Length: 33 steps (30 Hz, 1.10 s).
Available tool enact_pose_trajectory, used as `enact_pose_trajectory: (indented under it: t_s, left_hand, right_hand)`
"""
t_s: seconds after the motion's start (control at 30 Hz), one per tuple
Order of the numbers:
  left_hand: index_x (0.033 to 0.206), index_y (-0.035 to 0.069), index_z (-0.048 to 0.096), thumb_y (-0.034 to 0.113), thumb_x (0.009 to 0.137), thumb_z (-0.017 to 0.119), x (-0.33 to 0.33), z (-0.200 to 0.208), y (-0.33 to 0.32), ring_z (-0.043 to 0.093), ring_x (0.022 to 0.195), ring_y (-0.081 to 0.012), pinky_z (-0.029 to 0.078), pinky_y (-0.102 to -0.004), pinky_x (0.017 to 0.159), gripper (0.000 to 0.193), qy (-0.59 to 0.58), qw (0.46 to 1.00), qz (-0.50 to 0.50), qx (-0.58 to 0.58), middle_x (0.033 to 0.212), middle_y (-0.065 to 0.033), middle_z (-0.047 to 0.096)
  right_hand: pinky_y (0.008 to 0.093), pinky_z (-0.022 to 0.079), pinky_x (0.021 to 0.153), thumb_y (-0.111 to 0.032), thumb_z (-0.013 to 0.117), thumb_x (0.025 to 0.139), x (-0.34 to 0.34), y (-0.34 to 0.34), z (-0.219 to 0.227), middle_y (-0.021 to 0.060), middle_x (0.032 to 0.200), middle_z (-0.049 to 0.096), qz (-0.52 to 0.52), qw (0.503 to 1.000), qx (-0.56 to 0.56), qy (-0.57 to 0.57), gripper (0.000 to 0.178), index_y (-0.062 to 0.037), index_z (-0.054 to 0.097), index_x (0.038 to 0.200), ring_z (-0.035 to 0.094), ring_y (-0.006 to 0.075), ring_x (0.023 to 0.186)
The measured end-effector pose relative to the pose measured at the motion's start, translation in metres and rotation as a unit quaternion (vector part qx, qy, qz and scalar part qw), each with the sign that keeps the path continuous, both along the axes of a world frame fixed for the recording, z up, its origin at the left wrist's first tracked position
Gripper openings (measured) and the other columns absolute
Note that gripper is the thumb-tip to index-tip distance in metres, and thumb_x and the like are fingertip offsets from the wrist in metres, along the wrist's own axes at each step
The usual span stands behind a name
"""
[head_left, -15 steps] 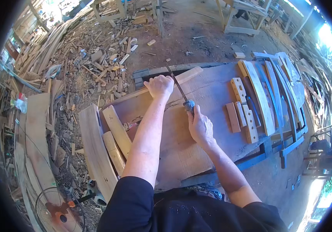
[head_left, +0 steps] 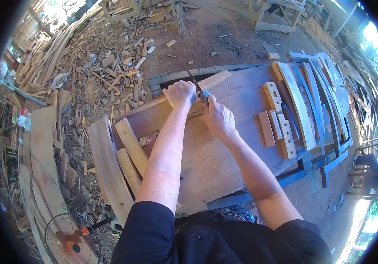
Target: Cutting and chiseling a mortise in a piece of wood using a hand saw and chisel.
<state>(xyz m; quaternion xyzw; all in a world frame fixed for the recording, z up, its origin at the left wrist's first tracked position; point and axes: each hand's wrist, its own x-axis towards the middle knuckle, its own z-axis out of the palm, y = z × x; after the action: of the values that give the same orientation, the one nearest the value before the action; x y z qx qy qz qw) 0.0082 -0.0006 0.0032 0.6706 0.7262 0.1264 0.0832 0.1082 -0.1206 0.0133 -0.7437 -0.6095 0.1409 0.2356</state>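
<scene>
A long narrow wooden bar [head_left: 215,81] lies along the far edge of the large wooden tabletop [head_left: 211,163]. Over that bar my left hand [head_left: 181,94] is closed, thumb to the left, its fingertips partly hidden. My right hand [head_left: 219,117] grips the wrapped, bluish-grey handle of a file [head_left: 192,77], a long thin dark blade. The blade crosses the bar just right of my left hand, and its blurred tip points away past the table's far edge. Right handle and left knuckles are close together.
Drilled wooden blocks [head_left: 288,136], a reddish block [head_left: 266,128] and long boards [head_left: 296,105] lie on the table's right side. More boards [head_left: 109,167] rest at the left end. Wood scraps [head_left: 127,66] cover the ground beyond. A fan [head_left: 72,242] stands at lower left.
My right hand has pushed the file forward and slightly left, so its handle is now close to my left hand. The left hand stays on the bar, nearly still.
</scene>
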Motion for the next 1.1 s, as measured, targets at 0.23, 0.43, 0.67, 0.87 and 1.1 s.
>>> enact_pose_trajectory:
  t_s: [0.23, 0.43, 0.67, 0.87, 1.1]
  left_hand:
    - [0.080, 0.006, 0.074, 0.030, 0.087, 0.042, -0.005, -0.001, 0.006, 0.067, 0.091, -0.0294, 0.038, -0.0454, 0.090, 0.041, 0.007, 1.000, 0.017, 0.019, 0.088, -0.0158, 0.072]
    - [0.080, 0.008, 0.075, 0.027, 0.086, 0.043, -0.005, 0.001, 0.004, 0.067, 0.093, -0.0284, 0.037, -0.0452, 0.092, 0.038, 0.014, 1.000, 0.022, 0.010, 0.089, -0.0147, 0.072]
    - [0.095, 0.005, 0.073, 0.032, 0.090, 0.033, -0.008, -0.010, -0.004, 0.062, 0.108, -0.0318, 0.033, -0.0569, 0.100, 0.048, 0.065, 0.997, 0.027, 0.008, 0.106, -0.0135, 0.070]
    - [0.088, 0.008, 0.074, 0.031, 0.089, 0.035, -0.005, -0.007, -0.007, 0.062, 0.100, -0.0263, 0.034, -0.0512, 0.095, 0.045, 0.060, 0.997, 0.041, 0.032, 0.098, -0.0098, 0.072]
    - [0.083, 0.008, 0.075, 0.032, 0.087, 0.038, 0.002, -0.004, 0.001, 0.064, 0.095, -0.0262, 0.035, -0.0479, 0.094, 0.044, 0.052, 0.997, 0.057, 0.009, 0.090, -0.0111, 0.073]
  right_hand:
    - [0.0543, 0.049, 0.067, -0.027, 0.046, 0.098, 0.010, -0.050, 0.011, 0.0233, 0.075, 0.066, -0.003, 0.997, -0.077, 0.014, 0.022, -0.0051, 0.046, 0.101, 0.064, 0.0443, 0.072]
    - [0.0555, 0.049, 0.067, -0.028, 0.047, 0.098, 0.014, -0.054, 0.008, 0.0263, 0.075, 0.064, -0.003, 0.997, -0.069, 0.018, 0.024, -0.0044, 0.044, 0.102, 0.063, 0.0469, 0.074]
    - [0.0539, 0.050, 0.068, -0.024, 0.048, 0.097, 0.016, -0.060, 0.005, 0.0261, 0.077, 0.065, 0.010, 0.996, -0.087, 0.020, 0.022, -0.0028, 0.043, 0.102, 0.065, 0.0453, 0.074]
    - [0.0521, 0.051, 0.067, -0.024, 0.047, 0.098, 0.015, -0.056, -0.002, 0.0247, 0.076, 0.065, 0.008, 0.999, -0.048, -0.010, 0.025, -0.0028, 0.042, 0.108, 0.066, 0.0431, 0.074]
    - [0.0511, 0.052, 0.064, -0.032, 0.047, 0.099, -0.003, -0.028, 0.004, 0.0207, 0.071, 0.066, 0.009, 0.995, -0.099, -0.010, 0.031, -0.0036, 0.039, 0.110, 0.066, 0.0416, 0.069]
